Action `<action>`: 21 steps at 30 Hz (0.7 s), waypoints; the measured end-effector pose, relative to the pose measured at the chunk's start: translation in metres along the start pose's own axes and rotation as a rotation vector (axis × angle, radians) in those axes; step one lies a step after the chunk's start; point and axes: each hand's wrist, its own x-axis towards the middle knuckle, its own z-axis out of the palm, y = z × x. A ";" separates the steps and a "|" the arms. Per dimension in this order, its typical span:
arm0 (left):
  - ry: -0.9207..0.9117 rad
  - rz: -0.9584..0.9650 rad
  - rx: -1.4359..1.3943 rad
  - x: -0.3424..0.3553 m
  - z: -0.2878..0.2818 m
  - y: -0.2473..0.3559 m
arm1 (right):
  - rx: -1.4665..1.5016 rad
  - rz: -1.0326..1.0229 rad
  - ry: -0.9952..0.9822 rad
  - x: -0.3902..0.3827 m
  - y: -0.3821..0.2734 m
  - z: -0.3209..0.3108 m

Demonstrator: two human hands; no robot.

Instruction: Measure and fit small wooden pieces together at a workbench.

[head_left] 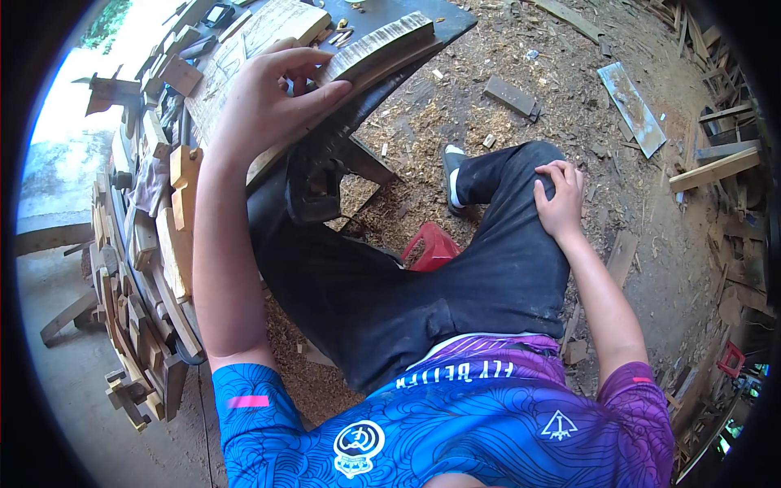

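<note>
My left hand (272,102) reaches up to the workbench and pinches the near end of a wooden block (381,47) between thumb and fingers. The block is long, with a pale, rough-grained top and darker sides. It lies along the edge of the dark bench top (455,23). My right hand (561,199) rests on my right knee, fingers spread and holding nothing. Behind the left hand, a wide pale board (281,23) lies on the bench, with small bits beside it.
Wooden offcuts (138,321) crowd the left side. A red plastic object (434,246) shows between my legs. Shavings cover the floor, with a loose block (512,98) and a pale, stained panel (631,109). Scrap wood (716,169) is piled at the right.
</note>
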 end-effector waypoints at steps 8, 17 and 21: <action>-0.009 0.043 0.023 0.001 -0.004 0.000 | 0.038 0.011 0.021 0.004 0.001 0.005; -0.148 -0.135 -0.249 -0.003 -0.013 -0.005 | 0.068 0.010 -0.025 0.012 -0.003 0.006; -0.080 -0.054 -0.110 -0.002 -0.012 0.008 | 0.074 0.007 -0.020 0.012 0.000 0.008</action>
